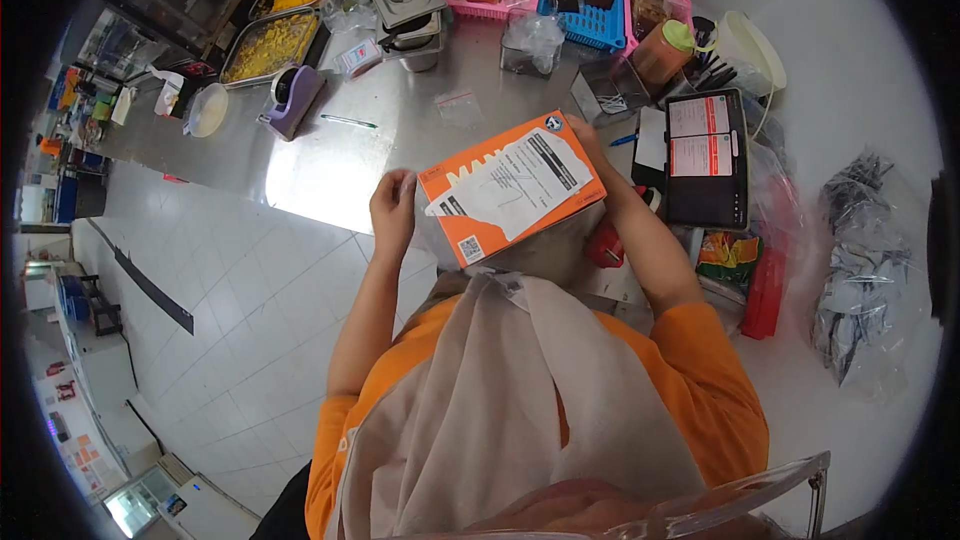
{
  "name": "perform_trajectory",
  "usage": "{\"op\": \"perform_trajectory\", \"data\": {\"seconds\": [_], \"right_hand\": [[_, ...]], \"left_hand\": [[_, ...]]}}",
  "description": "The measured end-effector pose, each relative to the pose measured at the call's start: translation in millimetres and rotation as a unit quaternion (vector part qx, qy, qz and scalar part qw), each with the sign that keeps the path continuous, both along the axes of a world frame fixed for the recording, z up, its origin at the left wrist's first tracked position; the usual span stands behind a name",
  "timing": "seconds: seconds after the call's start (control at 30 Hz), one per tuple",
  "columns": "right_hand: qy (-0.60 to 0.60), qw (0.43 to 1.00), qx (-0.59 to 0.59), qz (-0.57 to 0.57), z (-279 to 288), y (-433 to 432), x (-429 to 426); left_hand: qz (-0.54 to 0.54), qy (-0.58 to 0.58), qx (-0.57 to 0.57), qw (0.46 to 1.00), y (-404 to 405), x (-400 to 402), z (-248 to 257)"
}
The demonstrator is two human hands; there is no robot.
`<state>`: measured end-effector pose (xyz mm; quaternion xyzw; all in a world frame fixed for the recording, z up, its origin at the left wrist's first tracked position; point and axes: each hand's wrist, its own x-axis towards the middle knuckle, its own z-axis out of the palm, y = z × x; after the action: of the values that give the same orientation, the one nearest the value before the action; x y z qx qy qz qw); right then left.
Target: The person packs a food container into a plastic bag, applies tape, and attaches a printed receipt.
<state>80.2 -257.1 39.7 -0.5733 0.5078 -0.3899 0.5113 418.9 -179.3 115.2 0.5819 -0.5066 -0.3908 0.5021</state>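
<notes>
An orange cardboard box is tilted in front of my chest, over the front edge of the steel counter. On its top lies a torn white printed paper, which bears writing. Clear plastic, apparently a bag, shows along the box's left side and below it. My left hand is beside the left end, its curled fingers pinching the plastic's edge. At the far right corner, my right hand grips the box; its fingers are mostly hidden behind it.
A purple tape dispenser, a green pen and a small zip bag lie on the steel counter. Metal trays of yellow food stand far left. A tablet and a red stapler-like object are at right.
</notes>
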Motion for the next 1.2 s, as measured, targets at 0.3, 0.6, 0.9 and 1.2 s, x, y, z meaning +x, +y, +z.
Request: {"op": "perform_trajectory", "data": {"seconds": [0.3,0.6,0.9,1.2], "right_hand": [[0.338,0.897,0.208,0.192,39.4,0.9,-61.8],[0.459,0.884,-0.007,-0.090,86.5,-178.7,6.6],[-0.059,0.928,-0.122,0.348,216.5,-49.3,133.3],[0.152,0.964,-0.211,-0.061,136.1,-136.2,45.1]], "left_hand": [[-0.116,0.103,0.444,0.882,98.3,-15.6,42.1],[-0.195,0.114,0.376,0.899,116.3,2.5,48.1],[0.027,-0.112,-0.073,0.991,5.3,12.0,119.5],[-0.153,0.029,-0.055,0.986,-70.9,-44.5,12.6]]}}
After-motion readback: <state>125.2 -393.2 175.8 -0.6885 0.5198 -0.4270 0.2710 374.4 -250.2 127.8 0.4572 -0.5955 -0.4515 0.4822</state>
